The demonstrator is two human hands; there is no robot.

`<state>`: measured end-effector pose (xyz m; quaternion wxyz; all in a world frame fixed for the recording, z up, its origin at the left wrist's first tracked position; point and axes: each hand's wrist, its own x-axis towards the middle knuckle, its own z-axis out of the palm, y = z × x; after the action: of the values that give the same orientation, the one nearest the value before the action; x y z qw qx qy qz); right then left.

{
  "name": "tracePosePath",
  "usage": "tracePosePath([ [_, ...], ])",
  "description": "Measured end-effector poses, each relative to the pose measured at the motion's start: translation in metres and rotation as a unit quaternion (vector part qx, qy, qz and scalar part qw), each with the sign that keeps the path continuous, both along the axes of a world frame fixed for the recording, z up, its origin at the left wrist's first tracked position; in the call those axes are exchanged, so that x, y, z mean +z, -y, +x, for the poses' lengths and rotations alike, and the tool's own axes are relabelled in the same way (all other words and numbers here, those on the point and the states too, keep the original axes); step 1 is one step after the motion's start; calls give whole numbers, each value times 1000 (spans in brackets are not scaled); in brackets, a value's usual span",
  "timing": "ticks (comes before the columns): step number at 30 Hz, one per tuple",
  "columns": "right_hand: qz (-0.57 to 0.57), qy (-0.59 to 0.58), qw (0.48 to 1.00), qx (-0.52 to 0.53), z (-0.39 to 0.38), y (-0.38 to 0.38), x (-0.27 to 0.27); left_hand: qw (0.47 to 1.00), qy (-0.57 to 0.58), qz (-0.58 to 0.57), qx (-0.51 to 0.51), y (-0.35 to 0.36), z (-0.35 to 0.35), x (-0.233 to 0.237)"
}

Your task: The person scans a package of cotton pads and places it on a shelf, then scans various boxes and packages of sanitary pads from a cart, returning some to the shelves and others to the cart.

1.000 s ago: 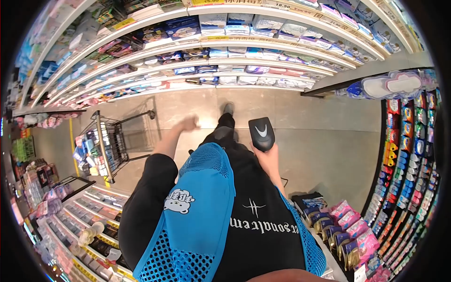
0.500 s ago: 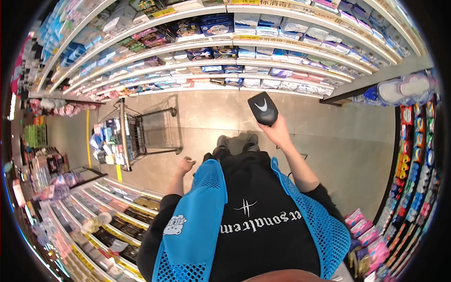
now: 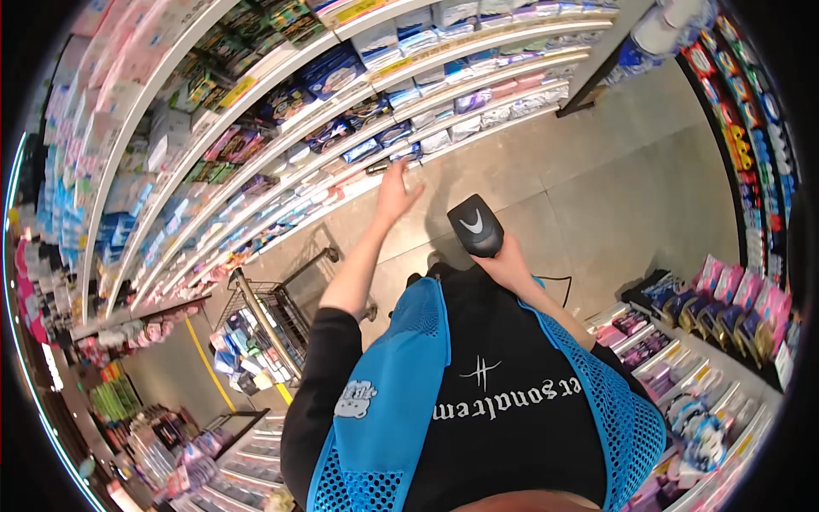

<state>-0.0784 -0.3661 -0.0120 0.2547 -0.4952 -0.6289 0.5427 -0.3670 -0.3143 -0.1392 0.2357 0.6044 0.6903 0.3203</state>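
My right hand [image 3: 509, 264] is wrapped round the handle of a black barcode scanner [image 3: 478, 225], its head with a pale curved mark pointing up and away from me. My left hand [image 3: 396, 194] stretches out toward the lower part of the shelf, empty, thumb apart from the fingers. Its fingertips overlap the packs on a low shelf [image 3: 422, 145] in this view. Close by the fingertips lie a small dark pack [image 3: 376, 169] and blue packs [image 3: 362, 151].
A wire shopping cart [image 3: 281, 317] loaded with packages stands to my left. Tall shelves [image 3: 247, 81] of packaged goods run across the front. Pink packs [image 3: 740, 290] fill a rack at my right, with a display of colourful packs [image 3: 744, 162] beyond on the far right.
My left hand has moved from beside my body forward to the low shelf. The view has turned, and the shelves are nearer on the left. The scanner stays in my right hand.
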Motion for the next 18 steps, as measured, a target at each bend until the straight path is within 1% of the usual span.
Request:
tracePosePath([
  [1,-4,12,1000,-19,6,3,0,1000,7,13,-14,-30,-1,8],
  [3,-4,17,999,-47,16,0,9,997,-33,69,-21,-82,8,41],
  [4,-2,2,997,-76,21,-5,11,989,-48,133,-28,-104,16,63],
  [6,-12,21,994,-107,30,-22,23,973,-152,173,-27,-153,24,86],
  [8,-12,-7,993,-119,43,-42,15,958,-230,172,-17,-194,34,115],
  [11,-2,-24,993,-115,65,-83,6,898,-367,242,-11,-256,36,129],
  [14,12,-20,994,-103,88,-129,15,881,-417,224,-22,-304,37,127],
  [17,12,2,996,-89,110,-165,23,874,-465,136,16,-332,40,124],
  [18,16,-11,996,-83,117,-175,23,872,-477,105,33,-341,39,122],
])
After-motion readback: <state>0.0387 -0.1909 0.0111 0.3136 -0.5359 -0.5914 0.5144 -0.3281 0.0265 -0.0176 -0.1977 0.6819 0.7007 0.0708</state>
